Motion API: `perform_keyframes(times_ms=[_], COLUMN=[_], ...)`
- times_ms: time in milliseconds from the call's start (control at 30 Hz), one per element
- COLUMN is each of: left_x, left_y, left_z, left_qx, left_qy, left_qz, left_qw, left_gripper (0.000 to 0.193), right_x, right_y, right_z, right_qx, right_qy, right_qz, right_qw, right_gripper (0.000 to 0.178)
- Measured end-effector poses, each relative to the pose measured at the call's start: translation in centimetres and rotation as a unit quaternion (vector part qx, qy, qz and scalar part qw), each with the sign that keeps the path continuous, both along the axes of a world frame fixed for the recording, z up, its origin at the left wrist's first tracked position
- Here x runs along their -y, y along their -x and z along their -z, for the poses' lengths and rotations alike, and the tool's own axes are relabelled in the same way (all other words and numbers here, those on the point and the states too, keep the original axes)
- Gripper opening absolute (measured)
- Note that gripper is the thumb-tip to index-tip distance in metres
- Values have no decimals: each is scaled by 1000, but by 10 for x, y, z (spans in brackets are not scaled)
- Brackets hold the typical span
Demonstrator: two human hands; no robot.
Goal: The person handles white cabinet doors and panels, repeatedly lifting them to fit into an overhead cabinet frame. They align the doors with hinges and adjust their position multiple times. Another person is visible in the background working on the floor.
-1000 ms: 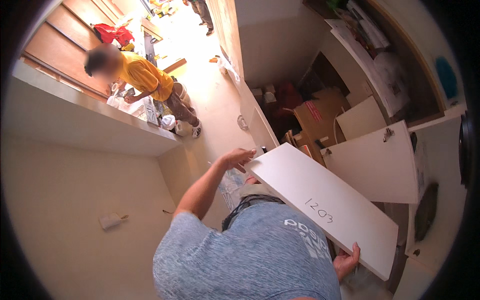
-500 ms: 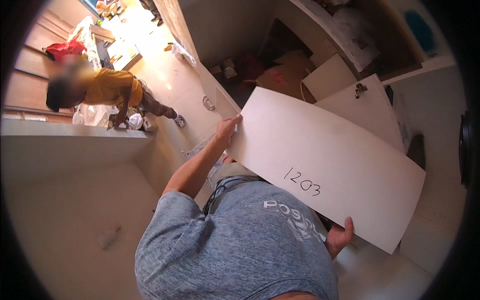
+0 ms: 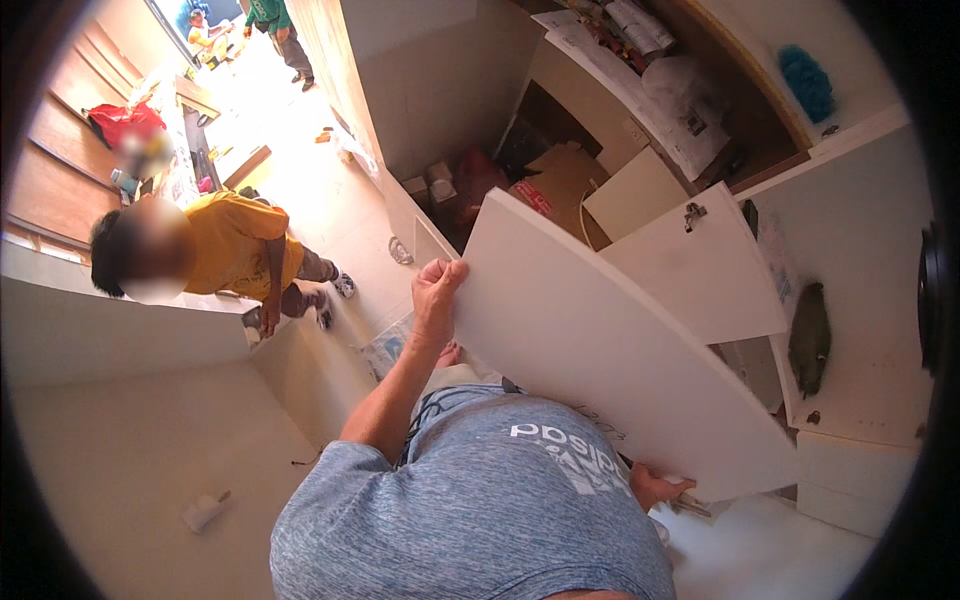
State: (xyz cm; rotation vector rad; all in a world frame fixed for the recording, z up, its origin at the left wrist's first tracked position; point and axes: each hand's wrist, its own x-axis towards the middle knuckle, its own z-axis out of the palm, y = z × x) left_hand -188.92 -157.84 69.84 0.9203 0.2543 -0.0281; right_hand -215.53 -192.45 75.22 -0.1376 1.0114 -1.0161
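Observation:
A long white panel [image 3: 610, 350] slants across my front, tilted so that its far edge shows its thickness. At its left end, my left hand [image 3: 437, 290] is closed on the corner, fingers curled over the edge. My right hand [image 3: 658, 487] grips the lower right part of the near edge, the thumb lying along it; its other fingers are partly hidden. Dark handwriting on the panel shows only in part beside my shirt. Just beyond the panel, a white cabinet door [image 3: 700, 270] with a metal hinge stands at an angle.
An open cabinet with cardboard [image 3: 560, 185] inside lies ahead. Papers and plastic lie on a shelf [image 3: 740, 170] at upper right. A dark green elongated object [image 3: 810, 340] is at right. A person in a yellow shirt [image 3: 235, 245] stands at left; others are farther back.
The panel has tipped, so its face is seen more obliquely and its far edge shows. Both hands keep hold of it. The person in yellow has shifted a little to the right and down.

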Motion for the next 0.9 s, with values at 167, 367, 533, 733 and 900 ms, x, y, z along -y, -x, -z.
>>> perform_keyframes(times_ms=[167,367,533,733,900], left_x=[1,-1,4,4,9], left_y=[4,11,6,7,6], left_z=[-22,-97,-123,-145,-157], left_qx=[143,204,229,303,358], left_qy=[18,0,-43,-21,-18], left_qz=[66,140,191,215,243], left_qw=[987,969,953,928,901], left_gripper=[38,39,40,30,27], right_x=[-11,-6,-2,7,12], right_y=[11,5,12,4,0], right_z=[11,26,32,42,51], right_qx=[4,21,36,52,66], right_qy=[25,60,82,98,118], right_qz=[-35,-98,-110,-134,-135], right_qw=[999,993,990,985,982], right_gripper=[65,62,59,55,52])
